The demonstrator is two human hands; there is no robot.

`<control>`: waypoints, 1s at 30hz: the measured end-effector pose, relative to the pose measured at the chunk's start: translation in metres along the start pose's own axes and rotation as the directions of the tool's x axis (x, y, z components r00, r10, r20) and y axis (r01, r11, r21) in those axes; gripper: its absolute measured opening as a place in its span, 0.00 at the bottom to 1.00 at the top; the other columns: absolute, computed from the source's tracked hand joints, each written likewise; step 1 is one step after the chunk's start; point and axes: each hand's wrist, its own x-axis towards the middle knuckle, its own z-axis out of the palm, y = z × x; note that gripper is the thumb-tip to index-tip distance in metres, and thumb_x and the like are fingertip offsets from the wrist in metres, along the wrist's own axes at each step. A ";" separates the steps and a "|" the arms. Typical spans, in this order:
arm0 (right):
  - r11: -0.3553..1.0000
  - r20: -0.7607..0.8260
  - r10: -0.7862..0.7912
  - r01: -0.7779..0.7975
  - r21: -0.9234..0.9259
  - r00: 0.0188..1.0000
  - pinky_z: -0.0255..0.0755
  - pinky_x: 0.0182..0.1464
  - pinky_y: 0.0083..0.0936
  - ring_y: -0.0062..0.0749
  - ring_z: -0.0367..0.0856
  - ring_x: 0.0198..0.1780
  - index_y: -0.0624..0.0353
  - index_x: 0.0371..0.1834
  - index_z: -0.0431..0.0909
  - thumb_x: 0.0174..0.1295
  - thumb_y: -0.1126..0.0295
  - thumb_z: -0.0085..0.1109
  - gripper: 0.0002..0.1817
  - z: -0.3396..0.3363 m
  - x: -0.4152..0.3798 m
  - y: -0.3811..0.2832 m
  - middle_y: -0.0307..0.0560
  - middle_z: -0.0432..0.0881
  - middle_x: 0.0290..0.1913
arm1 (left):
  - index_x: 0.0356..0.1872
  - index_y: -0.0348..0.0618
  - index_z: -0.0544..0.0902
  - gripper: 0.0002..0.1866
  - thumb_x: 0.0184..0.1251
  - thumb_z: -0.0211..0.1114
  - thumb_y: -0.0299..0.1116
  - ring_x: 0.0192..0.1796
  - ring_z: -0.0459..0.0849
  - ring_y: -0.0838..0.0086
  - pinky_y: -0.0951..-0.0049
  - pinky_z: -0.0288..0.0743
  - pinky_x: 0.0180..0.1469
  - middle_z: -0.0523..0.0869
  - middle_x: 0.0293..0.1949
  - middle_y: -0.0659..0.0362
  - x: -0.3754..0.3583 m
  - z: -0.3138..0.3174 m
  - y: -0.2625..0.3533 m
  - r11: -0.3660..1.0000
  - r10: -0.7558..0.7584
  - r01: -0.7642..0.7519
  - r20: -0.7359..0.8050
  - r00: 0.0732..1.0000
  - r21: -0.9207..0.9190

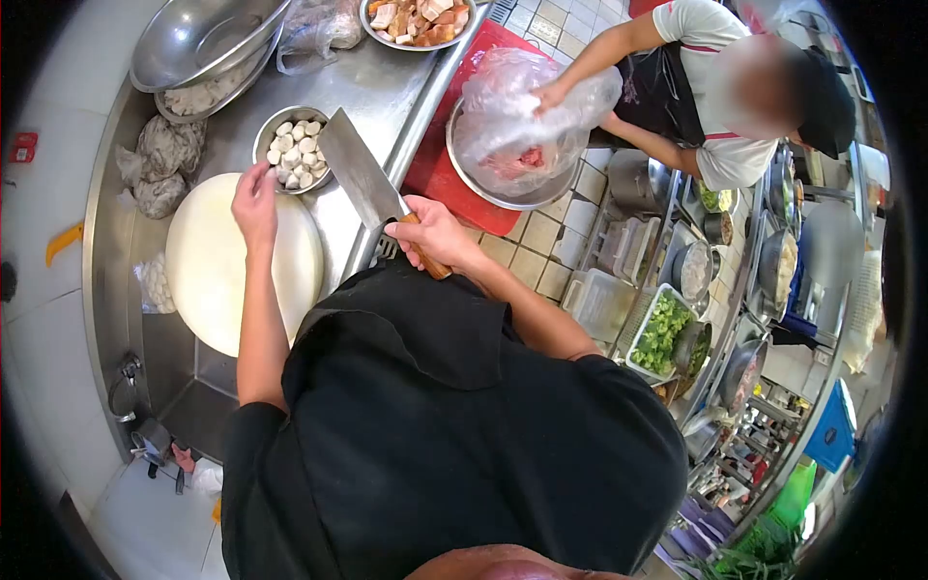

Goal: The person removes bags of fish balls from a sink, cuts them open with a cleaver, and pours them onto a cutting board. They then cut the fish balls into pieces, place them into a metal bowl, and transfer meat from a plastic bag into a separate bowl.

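Observation:
My right hand [432, 237] is closed around the wooden handle of a cleaver [360, 172]. Its broad grey blade points up and left, over the steel counter near a small metal bowl [324, 180]. White, rounded chunks [296, 153] fill that bowl; I cannot make out what food they are. At the bowl's left edge is my left hand [255, 201], fingers loosely stretched, with nothing visible in them. Below it lies a thick, round white chopping board [217, 280], partly covered by my left forearm.
Bagged food [166, 159] and stacked steel bowls [198, 48] stand behind the board. A bowl of meat chunks [418, 41] is farther along. Across from me, a co-worker [691, 77] handles a plastic bag [498, 106] over a large bowl on a red board [435, 188].

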 end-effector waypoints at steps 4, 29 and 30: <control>0.999 0.017 -0.030 0.031 -0.043 0.999 0.68 0.17 0.22 0.19 0.75 0.17 0.60 0.46 0.76 0.69 0.70 0.65 0.09 0.001 0.007 0.004 0.36 0.76 0.25 | 0.54 0.32 0.87 0.13 0.76 0.67 0.29 0.52 0.86 0.74 0.73 0.78 0.61 0.90 0.50 0.55 -0.033 -0.045 -0.011 1.000 -0.025 0.026 -0.128 0.991 0.002; 0.208 0.429 -0.249 0.480 -0.852 0.868 0.80 0.49 0.50 0.56 0.87 0.47 0.51 0.60 0.82 0.63 0.58 0.66 0.23 0.063 0.031 0.003 0.54 0.88 0.39 | 0.49 0.31 0.85 0.07 0.76 0.64 0.23 0.48 0.82 0.71 0.70 0.77 0.56 0.86 0.46 0.54 -0.144 -0.100 0.004 0.992 0.102 -0.064 -0.412 0.905 0.106; 0.116 0.494 -0.248 0.532 -0.839 0.833 0.81 0.49 0.48 0.53 0.87 0.47 0.50 0.62 0.82 0.63 0.58 0.67 0.24 0.071 0.042 0.012 0.54 0.87 0.39 | 0.49 0.31 0.85 0.07 0.76 0.63 0.21 0.49 0.82 0.69 0.70 0.77 0.56 0.86 0.46 0.54 -0.141 -0.102 0.025 0.987 0.156 -0.128 -0.362 0.919 0.101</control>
